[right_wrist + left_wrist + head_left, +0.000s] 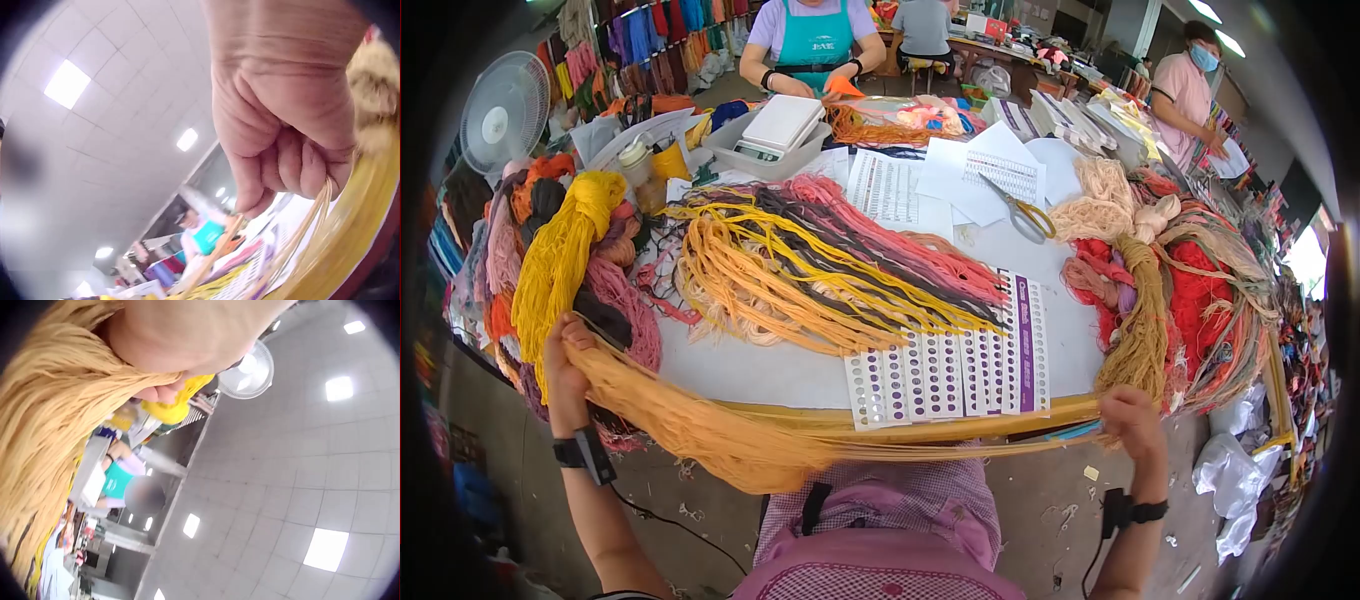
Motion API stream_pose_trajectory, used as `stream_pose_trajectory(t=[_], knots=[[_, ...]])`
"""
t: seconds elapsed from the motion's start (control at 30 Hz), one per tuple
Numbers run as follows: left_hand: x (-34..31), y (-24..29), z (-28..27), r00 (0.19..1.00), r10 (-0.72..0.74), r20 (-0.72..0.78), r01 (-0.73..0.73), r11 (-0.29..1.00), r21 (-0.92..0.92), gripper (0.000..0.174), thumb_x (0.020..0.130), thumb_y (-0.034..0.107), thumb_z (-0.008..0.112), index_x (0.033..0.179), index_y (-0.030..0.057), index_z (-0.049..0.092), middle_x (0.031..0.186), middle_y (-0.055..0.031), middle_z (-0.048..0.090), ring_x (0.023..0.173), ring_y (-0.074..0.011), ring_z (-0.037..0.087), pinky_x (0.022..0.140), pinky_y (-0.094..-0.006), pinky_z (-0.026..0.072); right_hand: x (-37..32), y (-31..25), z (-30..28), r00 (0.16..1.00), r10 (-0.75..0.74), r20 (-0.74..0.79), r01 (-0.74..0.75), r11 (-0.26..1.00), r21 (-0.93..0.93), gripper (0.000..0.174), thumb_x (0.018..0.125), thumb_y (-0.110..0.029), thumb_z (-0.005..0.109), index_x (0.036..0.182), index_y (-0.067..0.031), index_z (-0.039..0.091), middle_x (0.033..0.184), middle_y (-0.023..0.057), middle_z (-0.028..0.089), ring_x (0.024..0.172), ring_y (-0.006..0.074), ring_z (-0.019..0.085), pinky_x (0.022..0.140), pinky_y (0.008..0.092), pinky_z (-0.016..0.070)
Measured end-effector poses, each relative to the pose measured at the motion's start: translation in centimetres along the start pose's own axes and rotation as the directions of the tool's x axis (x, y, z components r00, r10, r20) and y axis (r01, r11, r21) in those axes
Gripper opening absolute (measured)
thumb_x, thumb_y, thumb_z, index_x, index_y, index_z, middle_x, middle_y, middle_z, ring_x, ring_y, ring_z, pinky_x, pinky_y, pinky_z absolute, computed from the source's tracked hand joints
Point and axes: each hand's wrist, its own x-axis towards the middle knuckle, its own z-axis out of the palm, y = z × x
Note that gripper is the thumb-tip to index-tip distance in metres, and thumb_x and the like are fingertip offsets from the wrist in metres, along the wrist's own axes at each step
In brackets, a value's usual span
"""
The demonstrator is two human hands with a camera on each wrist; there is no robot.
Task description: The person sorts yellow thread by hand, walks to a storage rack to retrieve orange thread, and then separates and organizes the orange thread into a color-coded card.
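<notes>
A light orange skein of thread [710,430] stretches across the front of the table between both hands. My left hand [570,365] grips its thick end at the table's left front, and the loose strands [56,419] fan out below that hand in the left wrist view. On the right, my right hand [1133,420] holds a few thin strands pulled out of the skein. Seen from the right wrist, its fingers [290,165] are curled, with strands [322,209] running down from them. Between the hands, the bulk of the skein hangs near the lap.
Yellow, black, pink and orange threads [800,270] lie over punched thread cards [945,375]. Scissors [1020,208] rest by printed sheets [900,190]. Piled skeins flank both sides, with a yellow bundle [565,260] and a tan one [1138,310]. A person in an apron [815,50] works opposite.
</notes>
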Motion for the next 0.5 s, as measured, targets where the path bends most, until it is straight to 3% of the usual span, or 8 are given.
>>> stream_pose_trajectory(t=[0.1, 0.13, 0.2, 0.23, 0.3, 0.37, 0.43, 0.5], knots=[[-0.4, 3.6, -1.8, 0.995, 0.093, 0.035, -0.095, 0.993, 0.066, 0.019, 0.101, 0.023, 0.043, 0.088, 0.0115, 0.050, 0.062, 0.0064, 0.038, 0.052, -0.0071, 0.039, 0.049, -0.0225, 0.0368, -0.1, 2.0, -6.2, 0.926, -0.048, -0.374, -0.016, 0.986, -0.166, 0.011, 0.080, -0.017, 0.066, 0.079, -0.0056, 0.065, 0.062, -0.0045, 0.052, 0.054, 0.0056, 0.045, 0.049, 0.0217, 0.0337], [-1.0, 4.5, -1.5, 0.976, 0.218, -0.028, -0.211, 0.964, 0.161, 0.019, 0.100, 0.023, 0.044, 0.087, 0.0114, 0.050, 0.062, 0.0064, 0.037, 0.052, -0.0071, 0.038, 0.048, -0.0224, 0.0347, 0.2, 4.3, -9.6, 0.867, -0.059, -0.495, -0.032, 0.984, -0.174, 0.014, 0.080, -0.017, 0.067, 0.080, -0.0038, 0.067, 0.064, -0.0028, 0.055, 0.055, 0.0072, 0.047, 0.049, 0.0235, 0.0361], [0.0, 7.1, -3.7, 0.890, 0.452, -0.059, -0.411, 0.852, 0.324, 0.019, 0.099, 0.024, 0.048, 0.086, 0.0105, 0.050, 0.063, 0.0062, 0.037, 0.051, -0.0062, 0.036, 0.046, -0.0217, 0.0309, 1.4, 11.3, -19.8, 0.680, -0.509, -0.528, 0.078, 0.766, -0.638, 0.019, 0.080, -0.020, 0.068, 0.082, -0.0014, 0.068, 0.065, -0.0002, 0.058, 0.059, 0.0104, 0.052, 0.055, 0.0282, 0.0418], [-0.4, 7.1, -3.7, 0.897, 0.436, -0.074, -0.390, 0.858, 0.334, 0.019, 0.099, 0.024, 0.048, 0.086, 0.0105, 0.050, 0.063, 0.0062, 0.037, 0.051, -0.0062, 0.036, 0.046, -0.0217, 0.0309, -0.1, 11.5, -21.3, 0.575, -0.499, -0.648, -0.046, 0.771, -0.635, 0.025, 0.082, -0.025, 0.067, 0.085, -0.0004, 0.068, 0.067, 0.0040, 0.061, 0.063, 0.0137, 0.055, 0.061, 0.0320, 0.0449], [-0.7, 7.4, -1.3, 0.775, 0.628, -0.076, -0.516, 0.697, 0.498, 0.018, 0.098, 0.025, 0.052, 0.090, 0.0083, 0.053, 0.063, 0.0058, 0.035, 0.051, -0.0052, 0.035, 0.045, -0.0207, 0.0299, -2.3, 9.2, -21.0, 0.449, -0.434, -0.781, -0.216, 0.795, -0.567, 0.030, 0.084, -0.031, 0.064, 0.084, -0.0009, 0.067, 0.070, 0.0076, 0.063, 0.063, 0.0167, 0.057, 0.063, 0.0333, 0.0443], [-1.0, 4.2, 3.0, 0.867, 0.498, 0.005, -0.442, 0.764, 0.470, 0.027, 0.097, 0.028, 0.054, 0.108, 0.0041, 0.057, 0.071, 0.0022, 0.049, 0.052, -0.0053, 0.039, 0.046, -0.0182, 0.0318, -2.8, 6.8, -19.8, 0.435, -0.457, -0.776, -0.245, 0.769, -0.591, 0.032, 0.085, -0.033, 0.063, 0.085, -0.0013, 0.067, 0.071, 0.0094, 0.063, 0.066, 0.0185, 0.058, 0.065, 0.0341, 0.0445], [-3.9, -2.4, 12.0, 0.938, 0.305, 0.166, -0.343, 0.889, 0.304, 0.043, 0.096, 0.031, 0.056, 0.127, 0.0021, 0.052, 0.092, -0.0077, 0.062, 0.056, -0.0051, 0.045, 0.049, -0.0161, 0.0354, -2.4, 6.0, -19.9, 0.420, -0.481, -0.769, -0.267, 0.745, -0.612, 0.033, 0.086, -0.034, 0.061, 0.086, -0.0018, 0.067, 0.073, 0.0112, 0.064, 0.068, 0.0203, 0.059, 0.067, 0.0348, 0.0447], [-2.2, -2.7, 12.4, 0.921, 0.350, 0.173, -0.389, 0.857, 0.339, 0.047, 0.096, 0.031, 0.056, 0.132, 0.0027, 0.048, 0.104, -0.0121, 0.061, 0.059, -0.0059, 0.048, 0.050, -0.0152, 0.0370, -1.5, 6.4, -21.8, 0.210, -0.668, -0.714, -0.325, 0.641, -0.695, 0.035, 0.086, -0.036, 0.061, 0.088, -0.0016, 0.067, 0.077, 0.0143, 0.065, 0.073, 0.0243, 0.060, 0.070, 0.0381, 0.0448]])
